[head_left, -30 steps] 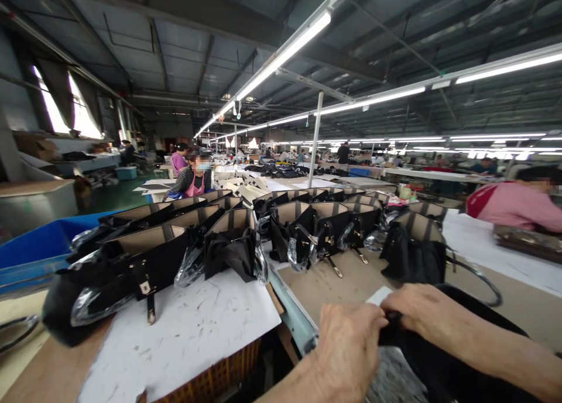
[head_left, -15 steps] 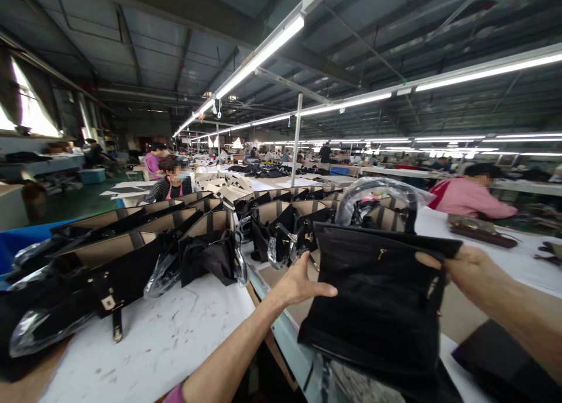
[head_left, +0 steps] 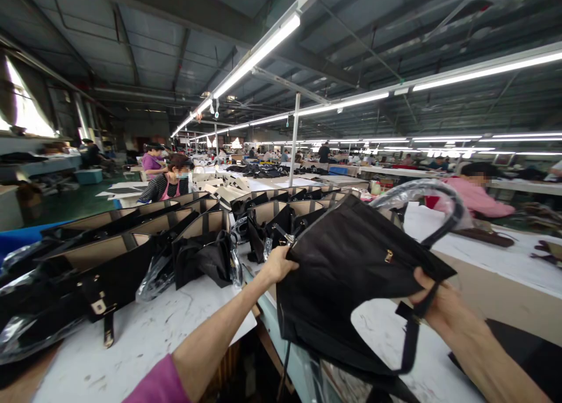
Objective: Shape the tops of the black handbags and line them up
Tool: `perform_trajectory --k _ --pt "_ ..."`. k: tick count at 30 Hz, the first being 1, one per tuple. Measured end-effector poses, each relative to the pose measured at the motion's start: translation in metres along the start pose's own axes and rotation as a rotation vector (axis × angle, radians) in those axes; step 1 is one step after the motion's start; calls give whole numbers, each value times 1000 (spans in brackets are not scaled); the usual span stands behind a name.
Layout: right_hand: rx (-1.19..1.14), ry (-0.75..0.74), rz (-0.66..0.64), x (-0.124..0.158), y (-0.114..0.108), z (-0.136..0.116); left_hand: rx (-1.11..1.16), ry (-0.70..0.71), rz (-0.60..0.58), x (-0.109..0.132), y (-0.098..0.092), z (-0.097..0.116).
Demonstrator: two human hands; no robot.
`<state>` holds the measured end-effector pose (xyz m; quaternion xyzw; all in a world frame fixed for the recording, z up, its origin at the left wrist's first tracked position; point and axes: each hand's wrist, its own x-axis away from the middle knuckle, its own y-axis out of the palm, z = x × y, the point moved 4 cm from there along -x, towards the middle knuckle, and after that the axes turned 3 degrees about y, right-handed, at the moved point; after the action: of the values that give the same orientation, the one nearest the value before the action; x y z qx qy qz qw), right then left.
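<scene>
I hold a black handbag [head_left: 346,274] up over the table edge, tilted with its top to the left. My left hand [head_left: 277,264] grips its upper left corner. My right hand [head_left: 432,306] is closed on its right end, where a black strap [head_left: 410,338] hangs down. The bag's handle [head_left: 432,201] is wrapped in clear plastic and arches above it. A small gold clasp [head_left: 388,255] shows on the flap.
Rows of black and tan handbags [head_left: 132,245] lie on the white-papered table [head_left: 144,333] to the left and behind. More bags [head_left: 281,216] stand beyond. A person in pink [head_left: 465,192] sits at right, another in stripes [head_left: 169,183] at left. A blue bin [head_left: 17,236] stands far left.
The bag came up off the table from under both hands. It has since tilted flatter, and my left hand went from open beside it to gripping its left corner.
</scene>
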<state>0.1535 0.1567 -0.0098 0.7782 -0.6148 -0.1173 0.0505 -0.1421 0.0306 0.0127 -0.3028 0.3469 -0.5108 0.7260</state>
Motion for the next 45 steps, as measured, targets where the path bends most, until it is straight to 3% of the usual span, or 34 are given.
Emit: perform_trajectory --k 3,6,8,10,13,15,18,21,24,27,30,33,36,41,45 --pt "-89 123 -5 3 6 32 -92 6 -16 -13 -27 17" --pt "-42 318 -15 20 6 74 -235 -33 -43 -23 -38 32" --pt "49 478 -61 40 -1 101 -329 -47 -46 -24 -33 41" --pt "161 640 -204 65 -7 119 -405 -34 -48 -20 -19 49" --pt "392 797 -443 103 -9 117 -469 18 -59 -10 2 60" --pt "600 731 -530 117 -5 96 -519 62 -64 -6 11 66" --pt "769 478 -536 121 7 51 -624 140 -68 -8 16 73" --pt "837 278 -413 118 12 10 -641 260 -25 -12 20 79" --pt "743 160 -243 114 8 -16 -588 396 5 -15 27 83" --pt "770 -73 -67 109 3 -25 -577 457 -39 -20 36 85" --pt "1049 -332 76 100 1 -18 -545 446 -74 -27 42 89" --pt "1209 -481 157 86 2 -7 -432 431 -38 -34 41 92" --pt "1208 -480 227 69 -2 -1 -326 412 -14 -41 39 89" --pt "1026 -109 -8 42 -6 12 -337 431 -25 -50 39 80" --pt "929 -85 -72 39 -3 12 -395 428 -8 -55 40 78"
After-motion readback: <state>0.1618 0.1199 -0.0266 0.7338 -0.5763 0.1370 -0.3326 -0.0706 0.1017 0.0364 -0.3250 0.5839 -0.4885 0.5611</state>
